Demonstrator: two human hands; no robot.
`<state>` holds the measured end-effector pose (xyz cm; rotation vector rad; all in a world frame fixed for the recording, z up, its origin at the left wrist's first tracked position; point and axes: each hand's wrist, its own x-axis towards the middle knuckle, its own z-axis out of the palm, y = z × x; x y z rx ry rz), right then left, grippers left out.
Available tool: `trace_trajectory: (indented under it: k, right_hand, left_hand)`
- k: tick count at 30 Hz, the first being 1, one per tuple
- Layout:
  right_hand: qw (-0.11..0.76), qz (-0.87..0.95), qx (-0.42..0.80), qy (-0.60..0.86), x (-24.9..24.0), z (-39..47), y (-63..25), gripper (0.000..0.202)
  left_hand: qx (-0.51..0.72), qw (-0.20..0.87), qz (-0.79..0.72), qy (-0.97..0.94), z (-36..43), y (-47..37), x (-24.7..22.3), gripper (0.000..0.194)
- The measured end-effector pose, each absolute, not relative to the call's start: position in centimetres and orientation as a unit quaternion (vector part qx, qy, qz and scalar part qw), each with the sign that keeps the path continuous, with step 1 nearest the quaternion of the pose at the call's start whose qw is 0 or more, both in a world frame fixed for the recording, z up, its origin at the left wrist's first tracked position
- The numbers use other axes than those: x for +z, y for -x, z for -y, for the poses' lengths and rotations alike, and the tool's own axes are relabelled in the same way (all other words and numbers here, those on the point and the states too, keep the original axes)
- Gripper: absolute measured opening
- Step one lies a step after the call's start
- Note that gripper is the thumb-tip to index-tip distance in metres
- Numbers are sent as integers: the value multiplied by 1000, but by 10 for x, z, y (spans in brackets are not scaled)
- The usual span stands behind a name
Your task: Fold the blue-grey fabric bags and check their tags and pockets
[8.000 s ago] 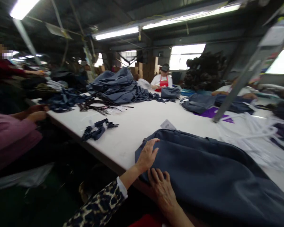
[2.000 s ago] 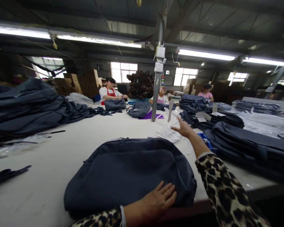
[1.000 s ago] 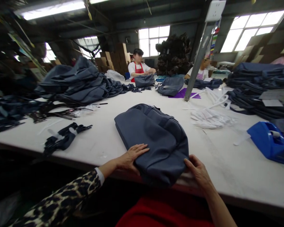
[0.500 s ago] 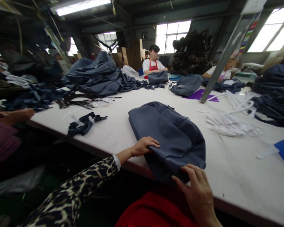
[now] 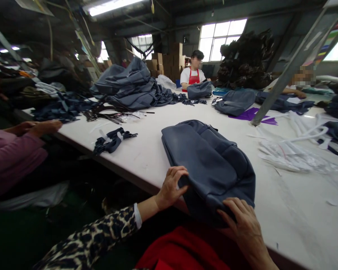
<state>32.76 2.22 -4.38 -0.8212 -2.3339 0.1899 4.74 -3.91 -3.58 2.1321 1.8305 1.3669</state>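
Note:
A dark blue-grey bag (image 5: 202,157) lies on the white table (image 5: 141,165), its lower end hanging slightly over the near edge. My left hand (image 5: 172,187) pinches the bag's near left edge between thumb and fingers. At the bag's near right corner, my right hand (image 5: 240,221) grips the fabric, fingers on top and thumb low at the edge. The underside of the bag is hidden.
Dark straps (image 5: 112,140) lie left of the bag, with a heap of blue-grey bags (image 5: 126,86) behind. A metal post (image 5: 287,71) rises at right near white strips (image 5: 293,155). A person in pink (image 5: 14,153) sits left; others work across the table.
The view has turned a little left. My left hand has gone from lying on the bag's edge to pinching it. My right hand has closed further on the near corner.

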Motion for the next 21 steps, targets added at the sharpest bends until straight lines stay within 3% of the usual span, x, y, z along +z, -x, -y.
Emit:
trace_trajectory:
  k: [3, 8, 13, 21]
  right_hand:
    - [356, 873, 121, 310, -41, -23, -322, 22]
    - [369, 853, 198, 311, -32, -20, -313, 16]
    - [366, 865, 194, 284, -35, -17, -312, 13]
    - [267, 935, 106, 208, -43, -25, -322, 19]
  left_hand:
    - [457, 35, -589, -665, 71, -70, -47, 13]
    - [333, 80, -551, -761, 81, -95, -60, 40]
    - [362, 127, -583, -716, 69, -98, -75, 62]
    - [303, 89, -579, -752, 68, -98, -85, 55]
